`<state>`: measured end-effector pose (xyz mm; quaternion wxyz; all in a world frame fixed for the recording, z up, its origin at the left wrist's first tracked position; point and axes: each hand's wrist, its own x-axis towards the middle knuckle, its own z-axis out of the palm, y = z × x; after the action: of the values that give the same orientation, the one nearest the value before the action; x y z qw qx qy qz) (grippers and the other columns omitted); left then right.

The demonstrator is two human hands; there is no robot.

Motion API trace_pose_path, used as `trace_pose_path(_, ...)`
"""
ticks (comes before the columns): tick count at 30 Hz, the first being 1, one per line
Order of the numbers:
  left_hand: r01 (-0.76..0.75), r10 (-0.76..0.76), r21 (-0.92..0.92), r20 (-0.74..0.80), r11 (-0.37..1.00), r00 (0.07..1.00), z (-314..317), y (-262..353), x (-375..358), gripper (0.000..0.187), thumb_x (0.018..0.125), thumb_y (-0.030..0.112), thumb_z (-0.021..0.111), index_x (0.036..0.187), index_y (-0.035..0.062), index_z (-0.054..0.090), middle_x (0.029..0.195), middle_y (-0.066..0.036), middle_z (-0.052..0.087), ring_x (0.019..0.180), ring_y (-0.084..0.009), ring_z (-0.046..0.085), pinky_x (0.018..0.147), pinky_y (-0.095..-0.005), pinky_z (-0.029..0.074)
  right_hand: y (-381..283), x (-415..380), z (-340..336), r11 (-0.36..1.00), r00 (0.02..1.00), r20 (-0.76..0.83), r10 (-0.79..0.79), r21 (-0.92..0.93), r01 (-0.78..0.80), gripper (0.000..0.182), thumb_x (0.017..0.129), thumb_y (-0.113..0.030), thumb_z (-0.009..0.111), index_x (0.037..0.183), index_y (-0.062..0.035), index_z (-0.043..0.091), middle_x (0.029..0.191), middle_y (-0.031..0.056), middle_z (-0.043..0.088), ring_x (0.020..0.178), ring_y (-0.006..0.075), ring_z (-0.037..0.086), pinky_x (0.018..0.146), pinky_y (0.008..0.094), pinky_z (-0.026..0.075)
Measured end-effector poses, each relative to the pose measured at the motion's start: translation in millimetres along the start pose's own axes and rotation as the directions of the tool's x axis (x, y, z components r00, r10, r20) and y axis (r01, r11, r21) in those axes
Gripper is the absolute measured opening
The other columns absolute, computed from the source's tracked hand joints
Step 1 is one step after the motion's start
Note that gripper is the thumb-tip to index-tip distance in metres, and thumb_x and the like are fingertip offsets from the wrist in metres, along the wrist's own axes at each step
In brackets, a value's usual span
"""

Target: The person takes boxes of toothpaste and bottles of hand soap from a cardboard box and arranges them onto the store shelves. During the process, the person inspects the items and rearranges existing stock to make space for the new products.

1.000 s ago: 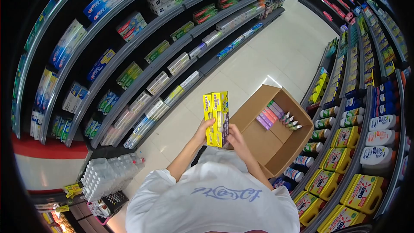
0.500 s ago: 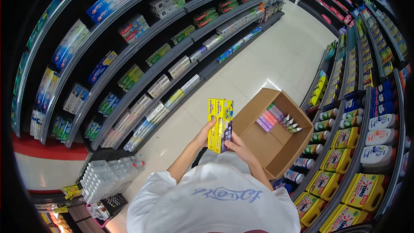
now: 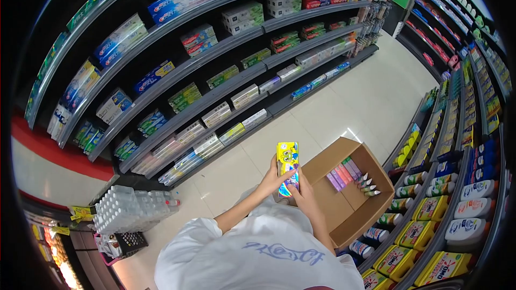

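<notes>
In front of my chest I hold yellow cartoon-printed toothpaste boxes, upright, with a blue and purple lower part. My left hand is closed around their left side, its thumb lying across the front. My right hand grips the lower right side, fingers wrapped round the edge. The front box covers whatever is behind it. To the right of my hands, a cardboard carton stands open on the floor. Inside it are pink and purple boxes in a row and several white-capped tubes.
A long shelf unit of toothpaste boxes runs along the left. On the right, shelves hold yellow detergent jugs and white bottles. Wrapped water bottles and a black basket stand at the lower left. Tiled floor runs between the shelves.
The toothpaste boxes have been turned: two narrow sides showed before, now a broad cartoon face. My left thumb has shifted across the front. The camera view has swung left.
</notes>
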<state>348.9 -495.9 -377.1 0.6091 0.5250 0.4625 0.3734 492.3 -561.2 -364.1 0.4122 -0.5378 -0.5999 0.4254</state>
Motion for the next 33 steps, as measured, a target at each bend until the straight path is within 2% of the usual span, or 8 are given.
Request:
trace_pose_path(5, 0.121, -0.124, -0.165, -0.011, 0.979, 0.992, 13.0, 9.6, -2.5, 0.095, 0.083, 0.031, 0.072, 0.145, 0.0003, 0.006, 0.131, -0.02, 0.044, 0.121, -0.0256, 0.048, 0.099, -0.0344, 0.043, -5.3, -0.9, -12.7, 0.99, 0.985, 0.095, 0.142, -0.022, -0.141, 0.061, 0.095, -0.024, 0.051, 0.145, 0.0013, 0.026, 0.138, 0.0223, 0.043, 0.127, 0.0333, 0.044, 0.103, 0.0366, 0.036)
trace_pose_path(13, 0.083, -0.099, -0.235, -0.056, 0.968, 0.993, 23.5, -3.3, 28.0, 0.096, 0.082, 0.03, 0.074, 0.147, 0.0012, 0.009, 0.133, -0.021, 0.044, 0.121, -0.0268, 0.049, 0.099, -0.0346, 0.043, 9.2, 12.5, -21.0, 0.996, 0.994, 0.051, 0.092, -0.022, -0.091, 0.059, 0.099, -0.027, 0.044, 0.146, 0.0017, 0.022, 0.145, 0.0245, 0.035, 0.135, 0.0355, 0.035, 0.108, 0.0387, 0.031)
trace_pose_path(19, -0.246, 0.232, 0.147, 0.105, 0.958, 0.967, 4.9, -2.3, 121.3, 0.102, 0.077, 0.027, 0.077, 0.149, 0.003, 0.009, 0.147, -0.023, 0.031, 0.136, -0.0301, 0.034, 0.11, -0.0354, 0.03, 39.4, 33.2, -34.9, 0.98, 0.98, 0.041, 0.192, -0.058, -0.19, 0.056, 0.099, -0.025, 0.043, 0.147, -0.0037, 0.024, 0.142, 0.0233, 0.039, 0.132, 0.0338, 0.039, 0.105, 0.0375, 0.035)
trace_pose_path(21, -0.475, 0.421, 0.382, 0.22, 0.793, 0.88, -16.0, 4.0, 170.9, 0.102, 0.077, 0.031, 0.076, 0.15, 0.0078, 0.009, 0.14, -0.022, 0.039, 0.128, -0.0342, 0.043, 0.103, -0.0381, 0.039, 56.3, 34.5, -37.2, 0.969, 0.969, 0.051, 0.241, -0.072, -0.238, 0.056, 0.099, -0.026, 0.043, 0.147, -0.0056, 0.025, 0.14, 0.023, 0.041, 0.13, 0.0337, 0.041, 0.103, 0.0374, 0.037)
trace_pose_path(24, -0.545, 0.257, 0.726, 0.481, 0.418, 0.838, -53.4, 108.6, 220.9, 0.104, 0.076, 0.039, 0.074, 0.151, 0.0121, 0.008, 0.104, -0.018, 0.048, 0.098, -0.0354, 0.055, 0.081, -0.043, 0.048, 123.6, 5.8, -33.9, 0.904, 0.924, 0.022, 0.381, -0.219, -0.367, 0.058, 0.096, -0.031, 0.047, 0.146, -0.0074, 0.028, 0.136, 0.024, 0.045, 0.123, 0.0362, 0.047, 0.1, 0.0407, 0.04)
trace_pose_path(26, -0.632, 0.286, 0.761, 0.58, 0.143, 0.763, -78.5, 168.0, 258.7, 0.099, 0.075, 0.034, 0.074, 0.15, 0.0134, 0.014, 0.102, -0.016, 0.052, 0.096, -0.0328, 0.057, 0.072, -0.0435, 0.051, 212.1, 3.1, -16.7, 0.707, 0.954, 0.026, 0.3, -0.677, -0.204, 0.059, 0.092, -0.028, 0.052, 0.14, 0.0019, 0.034, 0.137, 0.0306, 0.038, 0.119, 0.04, 0.05, 0.096, 0.0428, 0.043)
trace_pose_path(28, -0.595, 0.298, 0.802, 0.58, -0.047, 0.758, -108.2, 219.4, 304.7, 0.098, 0.072, 0.032, 0.076, 0.149, 0.0166, 0.017, 0.1, -0.015, 0.054, 0.091, -0.0332, 0.061, 0.07, -0.0433, 0.053, 162.5, 12.6, -24.8, 0.629, 0.789, -0.005, 0.615, -0.6, -0.494, 0.062, 0.088, -0.038, 0.056, 0.13, 0.0057, 0.045, 0.119, 0.0324, 0.055, 0.107, 0.0445, 0.056, 0.092, 0.0489, 0.045)
trace_pose_path(33, -0.362, 0.48, 0.894, 0.447, -0.262, 0.755, -173.1, 370.0, 382.1, 0.095, 0.069, 0.027, 0.077, 0.146, 0.0174, 0.022, 0.102, -0.017, 0.055, 0.093, -0.0353, 0.061, 0.076, -0.0451, 0.052, 193.7, 22.3, -7.6, 0.534, 0.607, -0.215, 0.765, -0.315, -0.785, 0.054, 0.082, -0.028, 0.061, 0.12, 0.0089, 0.052, 0.122, 0.0359, 0.052, 0.111, 0.0446, 0.055, 0.092, 0.0449, 0.046)
